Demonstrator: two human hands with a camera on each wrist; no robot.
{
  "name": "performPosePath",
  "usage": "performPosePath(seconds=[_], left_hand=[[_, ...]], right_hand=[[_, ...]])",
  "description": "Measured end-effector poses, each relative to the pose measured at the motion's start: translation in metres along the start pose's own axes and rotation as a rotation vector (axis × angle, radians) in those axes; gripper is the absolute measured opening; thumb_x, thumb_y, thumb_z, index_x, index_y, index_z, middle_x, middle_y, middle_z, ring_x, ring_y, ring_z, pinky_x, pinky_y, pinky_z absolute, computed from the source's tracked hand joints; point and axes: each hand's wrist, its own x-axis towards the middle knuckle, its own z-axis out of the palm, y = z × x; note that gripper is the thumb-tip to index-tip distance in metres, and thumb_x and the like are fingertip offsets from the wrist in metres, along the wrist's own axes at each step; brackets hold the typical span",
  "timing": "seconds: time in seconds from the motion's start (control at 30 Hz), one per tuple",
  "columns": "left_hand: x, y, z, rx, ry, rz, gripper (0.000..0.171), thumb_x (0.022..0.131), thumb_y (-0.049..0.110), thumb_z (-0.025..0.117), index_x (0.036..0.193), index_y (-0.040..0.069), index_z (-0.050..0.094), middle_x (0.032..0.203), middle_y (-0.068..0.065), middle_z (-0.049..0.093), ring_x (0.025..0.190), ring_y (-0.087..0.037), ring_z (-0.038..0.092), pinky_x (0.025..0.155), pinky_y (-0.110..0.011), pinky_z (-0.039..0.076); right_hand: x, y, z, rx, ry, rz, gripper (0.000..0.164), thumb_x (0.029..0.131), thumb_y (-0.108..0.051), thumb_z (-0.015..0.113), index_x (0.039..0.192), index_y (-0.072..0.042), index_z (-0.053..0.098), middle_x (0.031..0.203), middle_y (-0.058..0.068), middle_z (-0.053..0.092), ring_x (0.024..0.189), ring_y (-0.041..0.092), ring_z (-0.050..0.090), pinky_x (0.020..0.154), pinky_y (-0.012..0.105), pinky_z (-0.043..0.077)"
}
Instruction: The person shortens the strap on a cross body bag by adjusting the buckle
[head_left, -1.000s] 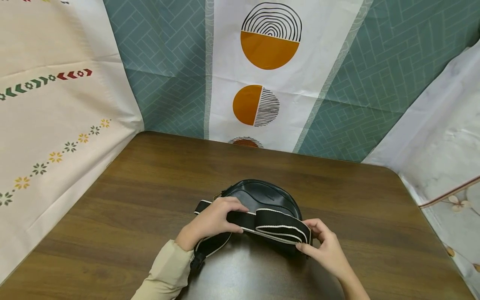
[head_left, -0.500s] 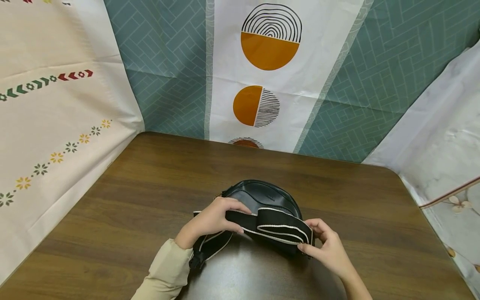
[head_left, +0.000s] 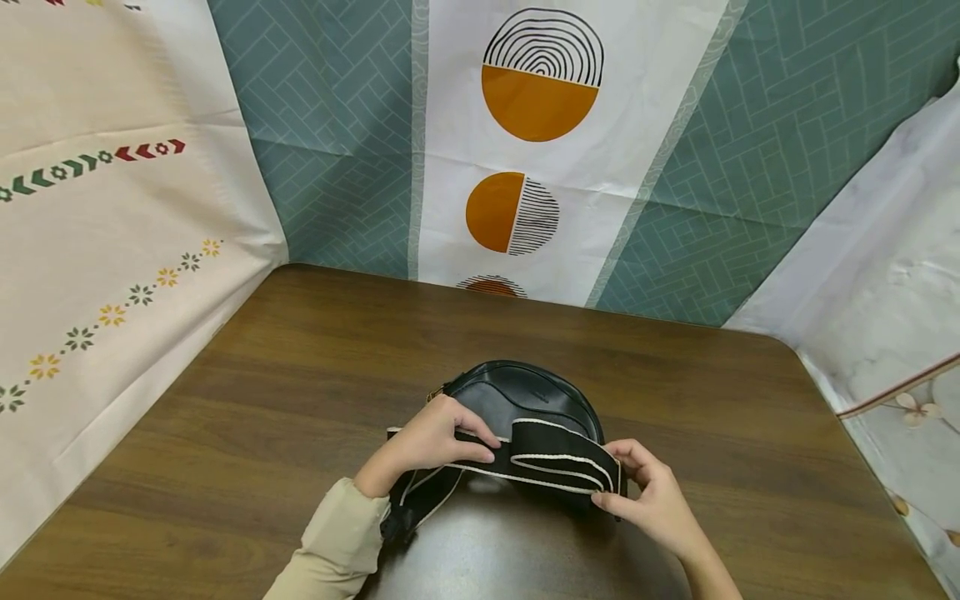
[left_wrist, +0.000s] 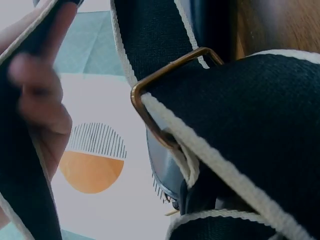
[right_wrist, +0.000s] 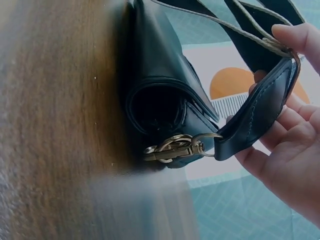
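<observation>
A black, dome-shaped handbag (head_left: pixel 525 390) stands on the table in the head view, its front crossed by a black strap (head_left: pixel 558 440) with white edging. My left hand (head_left: pixel 438 437) pinches the strap left of its folded loops, thumb below and fingers above. At the loops' right end, my right hand (head_left: pixel 651 497) grips the folded layers. In the right wrist view, a gold snap hook (right_wrist: pixel 172 149) joins the bag to the strap's leather end tab (right_wrist: pixel 252 117), which lies against the right fingers. A brass slider (left_wrist: pixel 142 92) sits on the webbing in the left wrist view.
The brown wooden table (head_left: pixel 300 367) stretches around the bag on all sides. Behind it hangs a teal and white patterned cloth (head_left: pixel 345 150). Light cloths (head_left: pixel 112 250) flank the table left and right. A slack length of strap (head_left: pixel 431 500) droops by the left wrist.
My left fingertips have come slightly lower and closer to the thumb, and the strap's middle has dropped a little with them. The right hand barely moves; the bag stays put.
</observation>
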Motion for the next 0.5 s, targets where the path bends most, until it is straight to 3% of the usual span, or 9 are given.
performPosePath(seconds=[0.17, 0.5], left_hand=[[-0.006, -0.002, -0.006, 0.018, -0.008, 0.005, 0.010, 0.075, 0.014, 0.071, 0.084, 0.008, 0.073, 0.082, 0.005, 0.068, 0.077, -0.001, 0.059, 0.068, -0.020, 0.046], [-0.023, -0.007, -0.023, -0.015, 0.032, -0.089, 0.009, 0.074, 0.008, 0.071, 0.082, 0.006, 0.072, 0.080, 0.003, 0.068, 0.077, -0.005, 0.060, 0.070, -0.023, 0.047]], right_hand=[[-0.001, 0.001, -0.001, -0.035, -0.007, 0.009, 0.044, 0.061, 0.008, 0.074, 0.098, -0.006, 0.054, 0.082, -0.002, 0.063, 0.072, 0.010, 0.055, 0.063, 0.025, 0.043], [-0.002, 0.002, -0.005, -0.074, 0.005, 0.027, 0.044, 0.060, 0.007, 0.075, 0.097, -0.007, 0.056, 0.081, -0.003, 0.063, 0.073, 0.009, 0.055, 0.063, 0.025, 0.043]])
